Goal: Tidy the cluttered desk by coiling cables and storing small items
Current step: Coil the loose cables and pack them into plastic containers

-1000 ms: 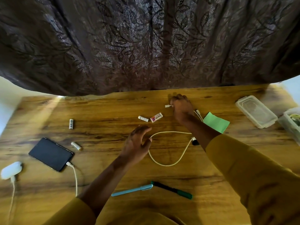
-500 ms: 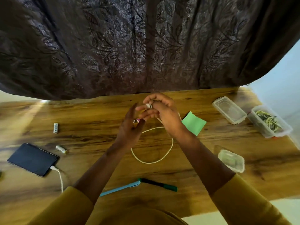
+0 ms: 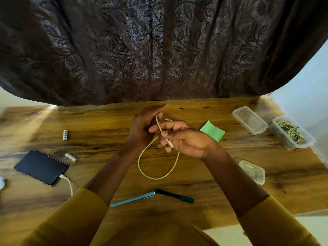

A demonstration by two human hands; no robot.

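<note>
Nearest the person, a light blue pen (image 3: 132,199) and a dark green-capped pen (image 3: 174,196) lie almost tip to tip on the wooden surface (image 3: 106,121), just this side of the white cable (image 3: 156,167). The cable's loop hangs between the two wrists, above the surface. The right hand (image 3: 184,137) pinches the cable near its white connector between thumb and curled fingers; the left hand (image 3: 143,126) stands edge-up with fingers nearly straight, the cable running across its palm under the thumb.

Left of the cable lies a dark phone (image 3: 40,166) with a white charging lead (image 3: 68,182) plugged in, and beyond it two white batteries (image 3: 71,157) (image 3: 65,134). Right of the cable sits a small clear lidded box (image 3: 252,172). Farther right are a green paper note (image 3: 212,133), a clear lid (image 3: 249,120) and an open clear box of rubber bands (image 3: 291,133). Beyond the cable hangs a dark leaf-patterned curtain (image 3: 159,50).
</note>
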